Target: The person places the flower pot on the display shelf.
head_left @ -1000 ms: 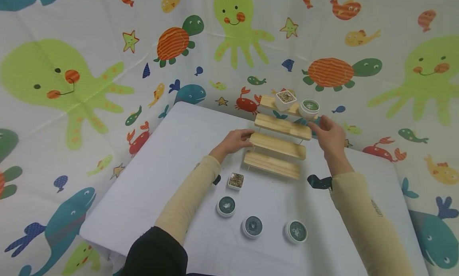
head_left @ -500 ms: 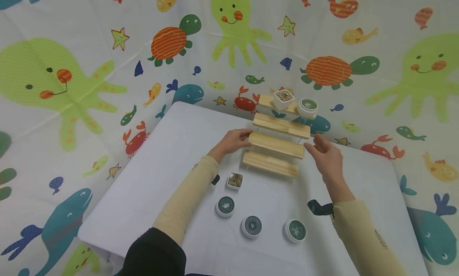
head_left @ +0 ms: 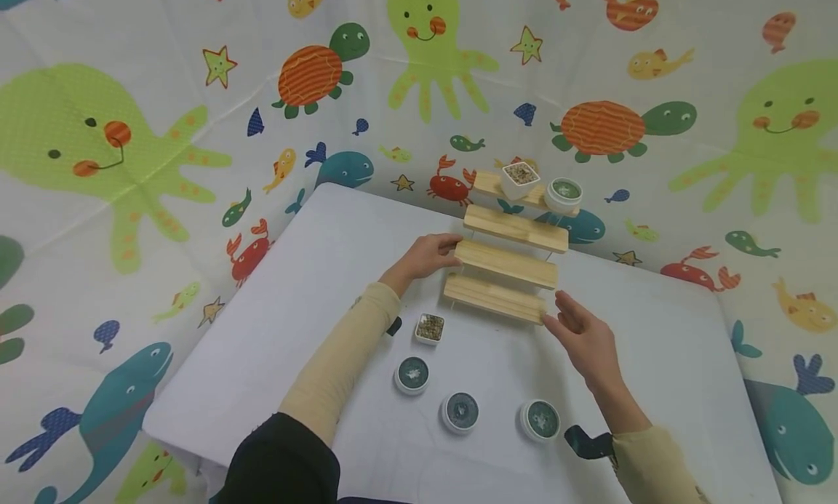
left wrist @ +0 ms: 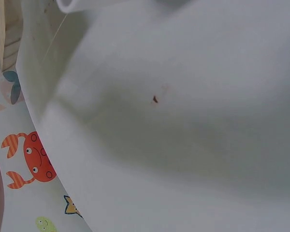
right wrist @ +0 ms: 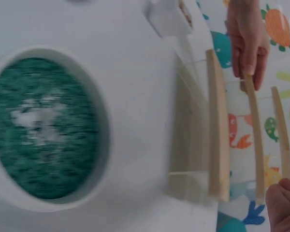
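left hand (head_left: 425, 259): fingers pinch stand (head_left: 506, 264) at nine o'clock, probably steadying it | right hand (head_left: 584, 340): fingers loosely parted, four o'clock | square pot (head_left: 520, 181), round pot (head_left: 564, 196): flat top, twelve o'clock

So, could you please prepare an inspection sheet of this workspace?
Surface: white-covered table.
Job's things: four-step wooden rack; square pot and round pot on its top step; another square pot and three round pots on the table.
Clutter: small dark speck in left wrist view; stain or debris, unclear.
Hands: left hand grips the left end of the third step down; right hand beside the bottom step's right end, touch unclear.
Cables: nothing seen.
Surroundings: cloth printed with sea animals.
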`<state>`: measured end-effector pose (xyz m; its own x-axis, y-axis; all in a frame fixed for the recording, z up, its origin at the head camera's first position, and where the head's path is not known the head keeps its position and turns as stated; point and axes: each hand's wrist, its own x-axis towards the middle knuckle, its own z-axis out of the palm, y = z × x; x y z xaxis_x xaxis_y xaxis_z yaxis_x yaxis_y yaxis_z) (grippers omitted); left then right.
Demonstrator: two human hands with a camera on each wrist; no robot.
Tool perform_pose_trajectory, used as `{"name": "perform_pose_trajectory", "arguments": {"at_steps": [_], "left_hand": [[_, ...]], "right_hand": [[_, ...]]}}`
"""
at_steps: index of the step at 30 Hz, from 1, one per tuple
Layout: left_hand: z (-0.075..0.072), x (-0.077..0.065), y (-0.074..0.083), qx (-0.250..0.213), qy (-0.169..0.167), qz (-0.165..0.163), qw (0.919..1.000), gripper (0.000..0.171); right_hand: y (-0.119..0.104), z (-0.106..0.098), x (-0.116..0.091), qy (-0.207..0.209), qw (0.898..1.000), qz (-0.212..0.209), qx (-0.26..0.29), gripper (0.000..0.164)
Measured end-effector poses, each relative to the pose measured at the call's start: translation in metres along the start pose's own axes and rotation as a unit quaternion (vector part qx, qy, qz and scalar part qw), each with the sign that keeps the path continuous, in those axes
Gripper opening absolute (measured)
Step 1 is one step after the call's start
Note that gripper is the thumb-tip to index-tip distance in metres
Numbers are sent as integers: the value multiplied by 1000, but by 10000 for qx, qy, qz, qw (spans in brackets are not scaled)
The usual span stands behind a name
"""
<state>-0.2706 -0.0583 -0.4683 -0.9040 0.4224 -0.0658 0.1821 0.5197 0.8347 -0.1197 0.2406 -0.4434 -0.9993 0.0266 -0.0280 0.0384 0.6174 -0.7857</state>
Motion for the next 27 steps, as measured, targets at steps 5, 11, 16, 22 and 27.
{"name": "perform_pose_trajectory", "arguments": {"at_steps": [5, 11, 16, 22, 27], "left_hand": [[-1, 0, -2, -52, 1, 33, 10000, 60], [0, 1, -4, -38, -3, 106, 9999, 60], [0, 1, -4, -101, 10, 67, 9999, 60], [1, 1, -3, -130, 5, 38, 9999, 60], [1, 1, -5, -121, 14, 33, 9999, 60]], "right_hand": [[12, 5, -20, -243, 9991, -20, -354, 78], [24, 10, -43, -368, 9978, -12, -554, 78], [32, 15, -58, -418, 9971, 241, -595, 73], [41, 20, -72, -690, 9938, 700, -528, 72], [47, 22, -80, -888, 9912, 863, -468, 71]]}}
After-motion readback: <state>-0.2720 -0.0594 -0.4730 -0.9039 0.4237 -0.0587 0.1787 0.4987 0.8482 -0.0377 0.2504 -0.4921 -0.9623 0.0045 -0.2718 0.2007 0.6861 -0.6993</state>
